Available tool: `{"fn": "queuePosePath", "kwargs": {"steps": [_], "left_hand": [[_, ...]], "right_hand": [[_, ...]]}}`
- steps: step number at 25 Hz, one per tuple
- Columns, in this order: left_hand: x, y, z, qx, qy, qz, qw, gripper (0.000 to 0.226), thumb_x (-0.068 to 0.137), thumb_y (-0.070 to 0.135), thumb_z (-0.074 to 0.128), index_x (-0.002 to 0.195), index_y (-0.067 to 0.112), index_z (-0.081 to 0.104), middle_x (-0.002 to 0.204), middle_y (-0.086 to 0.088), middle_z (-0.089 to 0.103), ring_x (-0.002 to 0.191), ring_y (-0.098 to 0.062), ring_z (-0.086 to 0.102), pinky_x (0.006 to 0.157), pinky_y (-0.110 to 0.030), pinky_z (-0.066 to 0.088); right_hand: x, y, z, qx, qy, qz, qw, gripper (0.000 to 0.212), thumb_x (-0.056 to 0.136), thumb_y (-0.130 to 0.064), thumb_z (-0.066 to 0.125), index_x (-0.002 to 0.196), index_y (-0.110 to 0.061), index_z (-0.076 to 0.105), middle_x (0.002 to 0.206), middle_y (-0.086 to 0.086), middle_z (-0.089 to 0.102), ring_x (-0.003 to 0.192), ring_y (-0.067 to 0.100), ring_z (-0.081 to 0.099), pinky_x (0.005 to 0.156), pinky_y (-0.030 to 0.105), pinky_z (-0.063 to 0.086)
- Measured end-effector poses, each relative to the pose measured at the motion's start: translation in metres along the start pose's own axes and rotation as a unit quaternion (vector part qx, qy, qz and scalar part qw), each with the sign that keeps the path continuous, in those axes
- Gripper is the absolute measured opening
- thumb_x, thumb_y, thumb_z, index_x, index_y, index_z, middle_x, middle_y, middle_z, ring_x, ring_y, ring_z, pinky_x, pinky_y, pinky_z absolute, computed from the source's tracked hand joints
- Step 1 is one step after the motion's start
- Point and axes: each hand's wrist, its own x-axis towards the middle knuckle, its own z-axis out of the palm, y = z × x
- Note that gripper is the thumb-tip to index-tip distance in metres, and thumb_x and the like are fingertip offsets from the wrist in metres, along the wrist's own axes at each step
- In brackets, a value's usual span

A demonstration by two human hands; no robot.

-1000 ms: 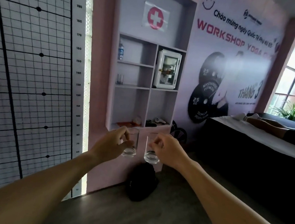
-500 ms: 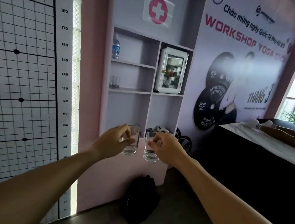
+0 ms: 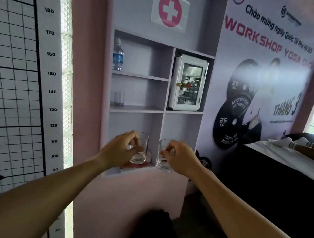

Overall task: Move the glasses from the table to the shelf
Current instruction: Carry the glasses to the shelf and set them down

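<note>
Each of my hands carries a clear drinking glass in front of a lilac wall shelf unit [image 3: 137,109]. My left hand [image 3: 120,150] pinches the rim of one glass [image 3: 140,154], held upright before the lower left compartment. My right hand [image 3: 179,158] grips the rim of the second glass [image 3: 163,163], level with the first and a little to its right. Two more clear glasses [image 3: 117,98] stand at the left end of the middle shelf.
A water bottle [image 3: 118,55] stands on the top left shelf. A white glass-door cabinet [image 3: 190,83] fills the upper right compartment. Small items lie on the bottom shelf [image 3: 126,169]. A black bag [image 3: 154,235] sits on the floor below. A dark bed [image 3: 284,174] is to the right.
The shelf unit has grown larger and closer in view. Both hands keep the glasses side by side, now level with the lowest compartment.
</note>
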Motion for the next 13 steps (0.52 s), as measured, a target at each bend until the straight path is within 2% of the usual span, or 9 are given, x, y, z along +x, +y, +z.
{"fn": "queuePosePath", "kwargs": {"steps": [4, 8, 10, 13], "left_hand": [[0.035, -0.033, 0.011, 0.013, 0.003, -0.006, 1.000, 0.027, 0.089, 0.046, 0.065, 0.087, 0.022, 0.052, 0.091, 0.001, 0.067, 0.090, -0.022, 0.065, 0.079, -0.047, 0.052], [0.076, -0.067, 0.024, 0.037, 0.010, -0.020, 0.999, 0.021, 0.090, 0.040, 0.066, 0.088, 0.024, 0.052, 0.091, 0.004, 0.066, 0.093, -0.019, 0.064, 0.080, -0.047, 0.052], [0.099, -0.081, 0.031, 0.049, 0.021, -0.025, 0.998, 0.020, 0.090, 0.039, 0.066, 0.088, 0.025, 0.052, 0.092, 0.006, 0.065, 0.094, -0.018, 0.064, 0.081, -0.046, 0.053], [0.139, -0.103, 0.044, 0.061, 0.044, -0.036, 0.997, 0.018, 0.090, 0.041, 0.064, 0.086, 0.031, 0.050, 0.092, 0.009, 0.065, 0.095, -0.017, 0.064, 0.080, -0.044, 0.053]], "right_hand": [[0.055, 0.017, 0.020, 0.018, -0.010, -0.019, 1.000, 0.015, 0.091, -0.036, 0.064, 0.081, -0.025, 0.059, 0.098, 0.004, 0.058, 0.086, 0.021, 0.060, 0.079, 0.037, 0.052], [0.116, 0.041, 0.039, 0.024, -0.019, -0.060, 0.998, 0.016, 0.092, -0.033, 0.063, 0.082, -0.022, 0.058, 0.088, -0.002, 0.057, 0.082, 0.017, 0.058, 0.069, 0.030, 0.048], [0.148, 0.056, 0.045, 0.031, -0.023, -0.076, 0.996, 0.016, 0.092, -0.036, 0.063, 0.083, -0.023, 0.058, 0.090, -0.002, 0.058, 0.080, 0.014, 0.058, 0.063, 0.025, 0.043], [0.201, 0.079, 0.050, 0.051, -0.031, -0.098, 0.993, 0.015, 0.090, -0.038, 0.064, 0.083, -0.026, 0.057, 0.097, 0.002, 0.060, 0.082, 0.014, 0.059, 0.065, 0.026, 0.046]]}}
